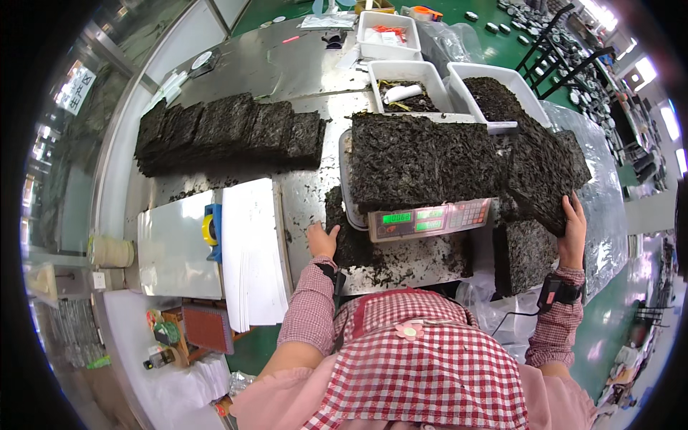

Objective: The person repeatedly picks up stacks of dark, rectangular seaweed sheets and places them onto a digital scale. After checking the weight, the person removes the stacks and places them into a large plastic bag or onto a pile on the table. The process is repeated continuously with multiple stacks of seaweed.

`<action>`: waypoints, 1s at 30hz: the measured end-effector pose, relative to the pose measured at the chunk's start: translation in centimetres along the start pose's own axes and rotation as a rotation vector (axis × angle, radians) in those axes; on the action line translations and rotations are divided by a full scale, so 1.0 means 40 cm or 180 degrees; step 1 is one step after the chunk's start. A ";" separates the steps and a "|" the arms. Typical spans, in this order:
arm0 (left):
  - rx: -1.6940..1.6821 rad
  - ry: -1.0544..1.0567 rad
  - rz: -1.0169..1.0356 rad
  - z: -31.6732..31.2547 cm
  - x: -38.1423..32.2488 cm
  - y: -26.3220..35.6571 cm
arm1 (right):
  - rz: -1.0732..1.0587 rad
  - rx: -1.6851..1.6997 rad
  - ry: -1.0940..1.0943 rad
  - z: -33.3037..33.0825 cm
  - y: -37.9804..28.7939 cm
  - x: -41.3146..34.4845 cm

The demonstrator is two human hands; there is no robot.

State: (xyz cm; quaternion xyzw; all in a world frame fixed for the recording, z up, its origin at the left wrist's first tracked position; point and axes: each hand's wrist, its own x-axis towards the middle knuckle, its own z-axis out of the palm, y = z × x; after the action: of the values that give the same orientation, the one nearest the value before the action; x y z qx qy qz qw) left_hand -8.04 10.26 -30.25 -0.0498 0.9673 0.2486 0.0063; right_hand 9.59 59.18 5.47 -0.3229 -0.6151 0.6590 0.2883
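Note:
My right hand [574,231] grips the near right edge of a tilted stack of dark dried seaweed sheets [540,166]. This stack leans beside more seaweed at the right. My left hand [322,242] rests on the metal table with thumb and fingers apart, beside a low dark piece of seaweed [349,247]. Between my hands stands a digital scale [430,220] with lit green displays. Thick seaweed stacks [422,158] lie on its pan and hide most of it. Another seaweed block [524,255] sits below my right hand's stack.
A leaning row of seaweed stacks [231,131] lies at the left on the metal table [317,188]. White bins [411,70] stand at the back, one with seaweed scraps and a white roll. White sheets [252,252] and a blue tape dispenser [212,231] are at the left. Clear plastic [596,161] covers the right side.

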 end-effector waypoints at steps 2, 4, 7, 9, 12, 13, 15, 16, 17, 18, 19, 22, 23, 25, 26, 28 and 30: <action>0.0157 -0.0031 -0.0062 -0.008 0.006 0.038 | -0.0062 -0.0111 0.0221 -0.057 0.010 0.021; 0.0190 -0.0061 -0.0138 -0.016 0.022 0.070 | -0.0118 -0.0127 0.0360 -0.107 0.006 0.040; -0.0791 -0.0400 -0.0345 0.043 0.066 -0.014 | -0.0308 -0.0325 0.0638 -0.130 -0.005 0.085; -0.1421 0.0012 -0.0363 0.035 0.078 -0.020 | -0.0571 -0.0298 0.0904 -0.193 0.006 0.138; -0.1965 0.0261 -0.0530 -0.004 0.128 -0.102 | -0.0878 -0.0707 0.1798 -0.240 0.027 0.254; -0.2185 0.0537 -0.0677 -0.064 0.136 -0.084 | -0.0816 -0.0560 0.1695 -0.265 0.015 0.274; -0.3009 0.0542 -0.0104 -0.225 0.163 0.003 | -0.0542 -0.0240 0.1340 -0.250 0.045 0.322; -0.3122 0.0563 -0.0189 -0.314 0.163 0.087 | -0.0598 -0.0211 0.1373 -0.271 0.087 0.368; -0.3265 0.0582 -0.0272 -0.399 0.153 0.188 | -0.0677 -0.0194 0.1411 -0.294 0.123 0.419; -0.3185 0.0544 -0.0003 -0.480 0.137 0.280 | -0.0663 -0.0341 0.1508 -0.287 0.153 0.458; -0.3111 0.0489 0.0257 -0.530 0.121 0.355 | -0.0666 -0.0504 0.1607 -0.286 0.176 0.494; -0.3028 0.0133 0.0792 -0.506 0.127 0.516 | -0.0826 -0.1257 0.1853 -0.467 0.279 0.651; -0.2966 -0.0094 0.1009 -0.478 0.137 0.559 | -0.0772 -0.1637 0.1985 -0.567 0.302 0.690; -0.2043 0.0113 0.0844 -0.486 0.111 0.529 | 0.0270 -0.2485 0.2463 -0.275 0.247 0.590; -0.1658 0.0074 0.1045 -0.484 0.113 0.552 | 0.0199 -0.2669 0.2527 -0.354 0.230 0.601; -0.1027 0.0869 0.1334 -0.487 0.107 0.543 | -0.0955 -0.2978 0.2724 -0.292 0.175 0.513; -0.1250 0.1292 0.1285 -0.492 0.127 0.504 | -0.1848 -0.2831 0.2452 -0.310 0.163 0.448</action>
State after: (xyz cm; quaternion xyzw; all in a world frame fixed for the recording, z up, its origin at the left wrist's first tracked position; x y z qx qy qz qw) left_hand -14.85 17.89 -3.52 0.0939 0.8729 0.4112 -0.2453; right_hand 8.16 80.33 -2.72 -0.4450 -0.7439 0.0745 0.4930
